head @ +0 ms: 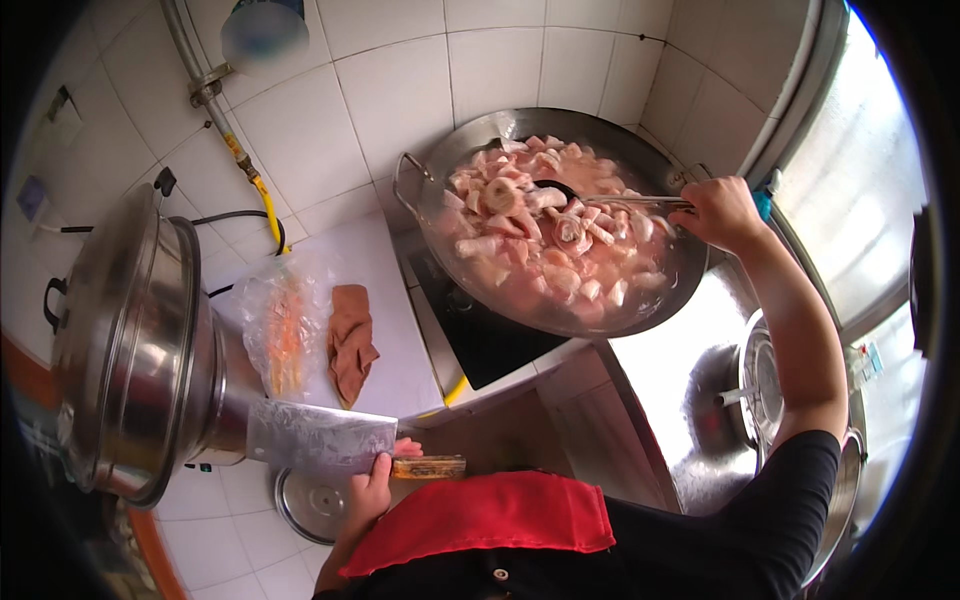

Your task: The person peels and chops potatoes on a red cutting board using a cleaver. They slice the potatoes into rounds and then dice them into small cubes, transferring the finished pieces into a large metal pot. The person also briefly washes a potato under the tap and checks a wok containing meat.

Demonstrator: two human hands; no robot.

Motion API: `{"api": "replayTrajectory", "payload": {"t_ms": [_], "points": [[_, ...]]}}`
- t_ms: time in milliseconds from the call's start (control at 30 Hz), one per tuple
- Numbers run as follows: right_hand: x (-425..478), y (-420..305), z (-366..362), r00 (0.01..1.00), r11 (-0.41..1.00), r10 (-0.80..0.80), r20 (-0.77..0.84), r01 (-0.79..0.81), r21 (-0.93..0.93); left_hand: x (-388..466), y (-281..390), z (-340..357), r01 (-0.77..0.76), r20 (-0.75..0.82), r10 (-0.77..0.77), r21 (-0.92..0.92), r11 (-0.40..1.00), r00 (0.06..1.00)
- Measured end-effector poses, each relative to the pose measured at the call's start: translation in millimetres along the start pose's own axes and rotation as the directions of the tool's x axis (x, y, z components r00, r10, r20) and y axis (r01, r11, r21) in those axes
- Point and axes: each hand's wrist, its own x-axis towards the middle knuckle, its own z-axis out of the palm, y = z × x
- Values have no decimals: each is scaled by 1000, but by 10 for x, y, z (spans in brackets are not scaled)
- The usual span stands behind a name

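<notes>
My right hand point(720, 215) grips the metal handle of a ladle point(630, 199), whose dark bowl dips among pale raw meat pieces point(517, 217). They lie in cloudy pinkish liquid inside a large two-handled wok point(487, 135). Down by my body, my left hand point(375, 480) holds a cleaver point(322, 439) where its broad blade meets the wooden handle point(429, 467). The blade is level with the counter's near edge and points left.
The wok sits over a black cooktop point(480, 322). On the white counter point(397, 360) lie a brown cloth point(350, 337) and a clear plastic bag point(281, 322) with orange contents. A large steel pot point(150, 352) stands left; a yellow gas hose point(262, 199) runs behind. At right is a metal worktop point(660, 330).
</notes>
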Motion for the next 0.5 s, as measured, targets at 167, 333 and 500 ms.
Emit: {"api": "replayTrajectory", "payload": {"t_ms": [167, 333, 500], "points": [[-559, -74, -700, 998, 985, -65, -15, 62, -158, 25, -79, -83, -64, 107, 65, -15, 998, 992], [-1073, -504, -1634, 994, 975, 64, -94, -83, -208, 73, -67, -140, -73, 216, 76, -21, 997, 974], [-1416, -1083, -1890, 1000, 989, 8, -13, -10, -144, 154, -47, -160, -108, 294, 106, -12, 994, 950]]}}
